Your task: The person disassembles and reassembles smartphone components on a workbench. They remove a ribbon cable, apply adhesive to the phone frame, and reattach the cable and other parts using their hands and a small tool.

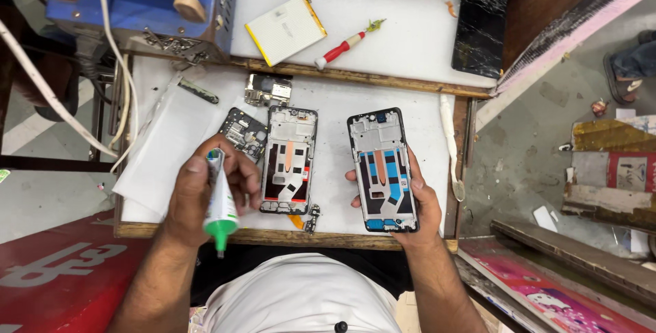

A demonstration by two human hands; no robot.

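My left hand is closed around a white glue tube with a green nozzle that points down toward me. My right hand holds an opened phone frame, face up, showing blue and orange parts inside. A second opened phone frame lies flat on the white worktop between my hands. A small circuit board lies just above my left hand, and a metal shield piece lies beyond it.
A white battery, a red-handled screwdriver and a cracked black screen panel lie on the far white surface. A blue machine with white cables stands at the far left. A white spudger lies at the right edge.
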